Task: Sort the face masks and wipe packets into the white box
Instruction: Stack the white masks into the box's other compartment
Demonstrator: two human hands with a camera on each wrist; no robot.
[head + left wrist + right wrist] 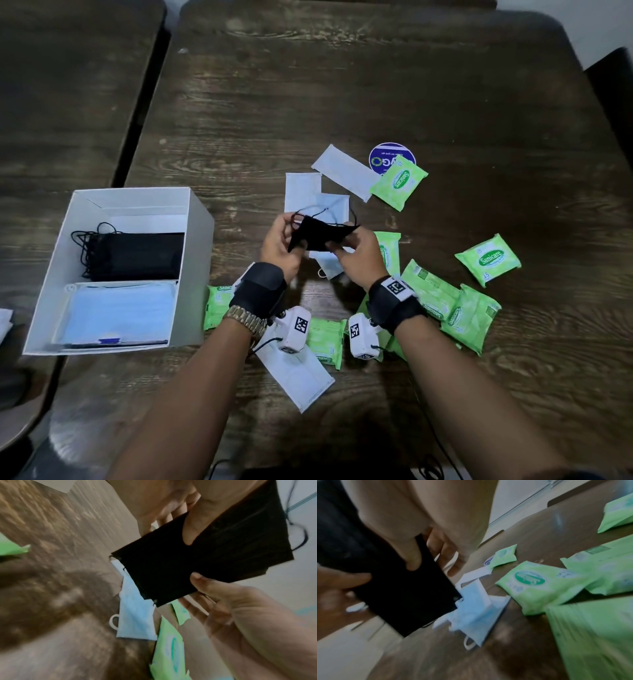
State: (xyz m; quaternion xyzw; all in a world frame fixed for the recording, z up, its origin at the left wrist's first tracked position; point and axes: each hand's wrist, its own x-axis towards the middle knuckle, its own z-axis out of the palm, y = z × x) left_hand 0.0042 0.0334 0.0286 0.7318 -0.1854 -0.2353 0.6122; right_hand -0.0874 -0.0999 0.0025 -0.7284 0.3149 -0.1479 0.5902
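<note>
A black face mask (317, 234) hangs above the table's middle, held between both hands. My left hand (291, 238) pinches its left end, thumb on the front (178, 528). My right hand (337, 248) pinches the right end, thumb over the black fabric (431, 561). The mask's ear loops dangle at the top. The white box (198, 219) stands at the left with a stack of black masks (137, 255) at its far end and blue masks (120, 311) at its near end. Several green wipe packets (488, 258) and pale blue masks (344, 174) lie loose on the table.
A round blue sticker (385, 154) lies under the far packet (399, 181). One white mask (296, 375) lies under my left forearm. A dark gap (137, 113) separates this wooden table from another at the left. A dark chair back (613, 89) stands at the far right.
</note>
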